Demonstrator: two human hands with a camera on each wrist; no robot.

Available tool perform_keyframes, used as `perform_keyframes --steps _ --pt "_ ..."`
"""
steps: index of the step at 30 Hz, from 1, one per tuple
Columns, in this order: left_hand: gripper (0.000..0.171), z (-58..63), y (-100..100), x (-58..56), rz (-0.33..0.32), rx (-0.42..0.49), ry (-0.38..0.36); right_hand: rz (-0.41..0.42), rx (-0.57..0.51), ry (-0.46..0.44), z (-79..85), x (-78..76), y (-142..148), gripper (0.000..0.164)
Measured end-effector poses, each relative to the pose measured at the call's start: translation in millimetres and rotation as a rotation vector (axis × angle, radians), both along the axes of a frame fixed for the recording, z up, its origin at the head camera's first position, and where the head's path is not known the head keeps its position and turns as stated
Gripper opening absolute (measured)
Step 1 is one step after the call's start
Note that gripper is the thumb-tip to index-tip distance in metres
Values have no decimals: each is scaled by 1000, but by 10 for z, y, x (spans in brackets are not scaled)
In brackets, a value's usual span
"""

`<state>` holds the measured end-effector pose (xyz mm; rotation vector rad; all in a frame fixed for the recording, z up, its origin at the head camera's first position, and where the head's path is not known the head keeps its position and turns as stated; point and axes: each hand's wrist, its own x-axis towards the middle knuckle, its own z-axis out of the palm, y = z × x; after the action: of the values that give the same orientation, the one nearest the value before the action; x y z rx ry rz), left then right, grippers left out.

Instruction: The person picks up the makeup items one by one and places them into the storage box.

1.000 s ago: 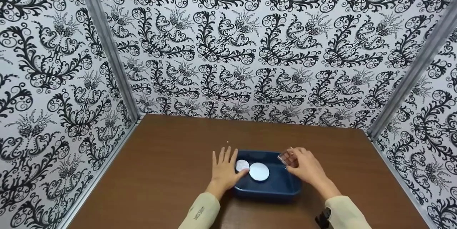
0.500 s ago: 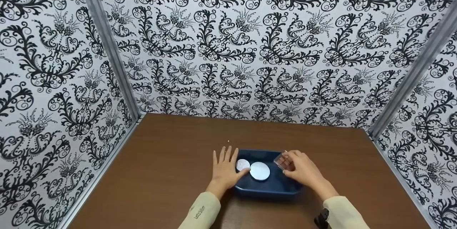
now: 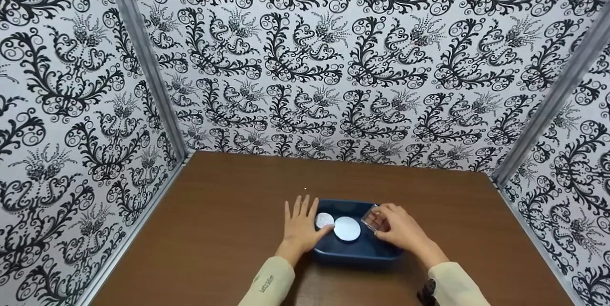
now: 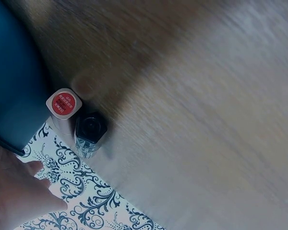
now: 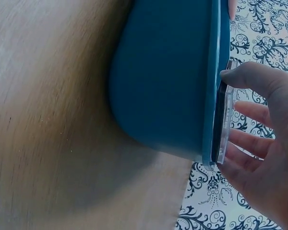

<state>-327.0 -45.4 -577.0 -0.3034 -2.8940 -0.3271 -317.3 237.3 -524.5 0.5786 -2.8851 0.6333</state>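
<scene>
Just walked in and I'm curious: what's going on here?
A person's right hand holds a small clear case over the right end of a blue tub. Their left hand is spread at the tub's left side. In the tub are a large white disc and a small white disc. The case isn't set down yet.

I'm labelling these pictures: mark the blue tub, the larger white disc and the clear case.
Blue tub (image 5: pixel 161 81), right wrist view: outer wall.
Larger white disc (image 3: pixel 347 229), head view: middle of the upper face.
Clear case (image 5: pixel 223 120), right wrist view: narrow side.
</scene>
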Motion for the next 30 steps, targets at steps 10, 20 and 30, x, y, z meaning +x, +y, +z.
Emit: perform_keyframes --steps 10,20,30 --pt "90 1 12 5 0 23 -3 40 14 -32 -31 -17 8 50" --pt "88 21 9 25 -12 50 14 126 41 -10 -6 -45 39 51" --pt "88 -3 1 11 -12 58 26 180 119 -21 -21 -94 44 50"
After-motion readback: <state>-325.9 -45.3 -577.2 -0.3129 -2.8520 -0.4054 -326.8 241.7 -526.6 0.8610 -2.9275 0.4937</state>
